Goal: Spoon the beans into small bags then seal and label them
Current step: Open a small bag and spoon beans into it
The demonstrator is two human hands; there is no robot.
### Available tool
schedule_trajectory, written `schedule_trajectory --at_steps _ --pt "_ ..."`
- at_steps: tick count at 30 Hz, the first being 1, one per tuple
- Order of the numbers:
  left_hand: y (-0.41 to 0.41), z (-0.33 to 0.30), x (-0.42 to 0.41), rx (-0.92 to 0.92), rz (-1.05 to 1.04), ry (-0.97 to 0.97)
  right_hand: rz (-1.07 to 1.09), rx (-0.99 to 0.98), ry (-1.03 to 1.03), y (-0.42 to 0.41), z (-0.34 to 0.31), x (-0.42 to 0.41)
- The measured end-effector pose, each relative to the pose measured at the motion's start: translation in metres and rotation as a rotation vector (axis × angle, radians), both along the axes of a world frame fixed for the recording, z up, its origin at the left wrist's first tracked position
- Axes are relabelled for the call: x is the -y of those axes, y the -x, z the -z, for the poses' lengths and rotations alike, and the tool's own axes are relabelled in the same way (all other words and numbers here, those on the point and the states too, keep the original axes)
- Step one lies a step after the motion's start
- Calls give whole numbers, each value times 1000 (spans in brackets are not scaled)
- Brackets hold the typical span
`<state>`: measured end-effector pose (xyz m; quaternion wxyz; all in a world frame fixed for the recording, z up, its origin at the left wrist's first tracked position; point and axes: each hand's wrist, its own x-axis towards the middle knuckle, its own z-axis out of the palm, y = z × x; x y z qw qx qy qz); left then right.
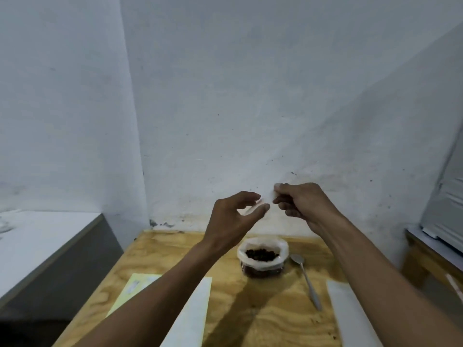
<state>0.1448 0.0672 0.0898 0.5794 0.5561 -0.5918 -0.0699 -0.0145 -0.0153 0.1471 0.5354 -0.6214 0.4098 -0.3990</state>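
Note:
Both hands are raised in front of the wall, above the table. Between them hangs a small clear bag (266, 202), faint against the white wall. My left hand (235, 216) holds its left edge between thumb and fingers; my right hand (300, 204) pinches its right edge with curled fingers. Below them an open plastic bag of dark beans (261, 255) stands on the wooden table (233, 296), its rim rolled down. A metal spoon (307, 279) lies on the table just right of the bean bag, bowl toward the wall.
A yellow label sheet (132, 288) lies at the table's left, partly under my left forearm. White sheets lie at centre-left (198, 314) and right (348, 314). A grey-white counter (45, 246) stands left and a wooden stand (426, 259) right.

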Motion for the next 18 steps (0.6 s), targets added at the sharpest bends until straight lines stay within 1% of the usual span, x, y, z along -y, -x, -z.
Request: schedule_trajectory --at_steps 3,9,13,15,18 --pt "3 -3 -6 -94 70 -117 -11 -45 102 -8 11 -4" --pt "4 0 -3 -234 185 -185 -97 -235 385 -12 34 -8" --pt "-3 3 0 -323 243 -223 -152 -234 428 -7 37 -6" --pt "-3 6 2 -280 200 -233 -182 -271 434 -4 40 -3" --pt "4 11 6 -106 20 -203 -194 -305 413 -4 47 -1"
